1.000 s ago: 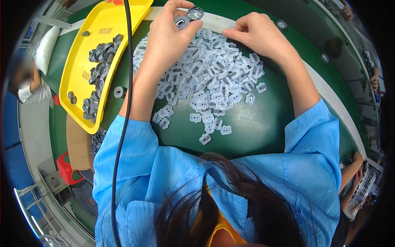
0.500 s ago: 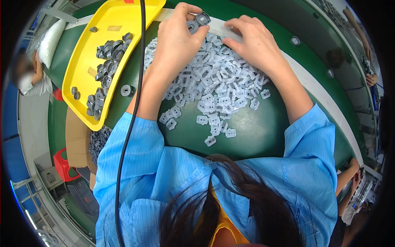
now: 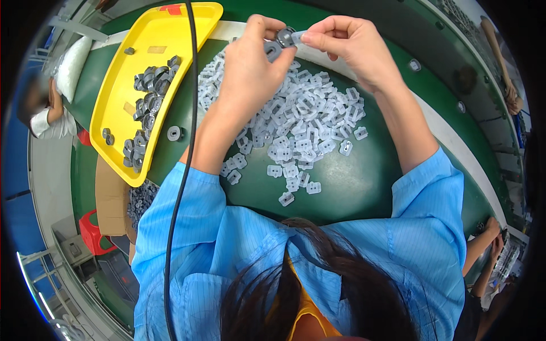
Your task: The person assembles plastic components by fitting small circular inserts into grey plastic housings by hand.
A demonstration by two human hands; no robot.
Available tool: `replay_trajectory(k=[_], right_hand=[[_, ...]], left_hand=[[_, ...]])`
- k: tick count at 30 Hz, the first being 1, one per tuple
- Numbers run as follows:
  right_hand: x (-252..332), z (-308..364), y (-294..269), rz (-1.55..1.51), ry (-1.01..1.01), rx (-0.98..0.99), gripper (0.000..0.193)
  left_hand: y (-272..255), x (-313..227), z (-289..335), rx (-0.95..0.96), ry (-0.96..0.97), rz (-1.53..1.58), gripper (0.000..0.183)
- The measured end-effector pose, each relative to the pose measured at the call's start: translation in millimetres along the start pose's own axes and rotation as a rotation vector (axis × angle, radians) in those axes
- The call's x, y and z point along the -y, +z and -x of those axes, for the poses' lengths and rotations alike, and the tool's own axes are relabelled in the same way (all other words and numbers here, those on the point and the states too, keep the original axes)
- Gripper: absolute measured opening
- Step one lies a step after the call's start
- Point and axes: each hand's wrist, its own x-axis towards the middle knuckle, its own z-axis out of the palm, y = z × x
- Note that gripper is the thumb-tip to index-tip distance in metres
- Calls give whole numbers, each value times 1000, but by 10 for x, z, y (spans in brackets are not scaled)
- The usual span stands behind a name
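Above the far side of a heap of small translucent white plastic pieces, my left hand pinches dark grey round plastic parts, at least two of them, between thumb and fingers. My right hand is closed with thumb and forefinger on one translucent white piece. That piece meets the outer grey part; whether it sits inside it, I cannot tell. A yellow tray to the left bears several more grey parts. One single grey part lies on the green table between tray and left forearm.
A black cable hangs down across the view by my left arm. A cardboard box with grey parts stands below the tray. Two small pieces lie past the white strip at the right. Other people sit at the left and right edges.
My right hand has come in toward the left hand and now holds a white piece against a grey part. My left hand still grips the grey parts.
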Motion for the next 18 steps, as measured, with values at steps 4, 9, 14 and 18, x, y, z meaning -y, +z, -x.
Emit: replay_trajectory(k=[4,9,14,18], right_hand=[[18,44,74,283,-123,-57,21],[70,35,30,122,1,100,17],[124,93,104,-78,87,34,16],[-70,2,-82,-78,155,206,16]], left_hand=[[54,-72,37,-1,89,-15,33],[26,-47,68,7,170,-7,32],[41,-78,62,75,124,26,30],[13,-112,71,115,205,18,33]])
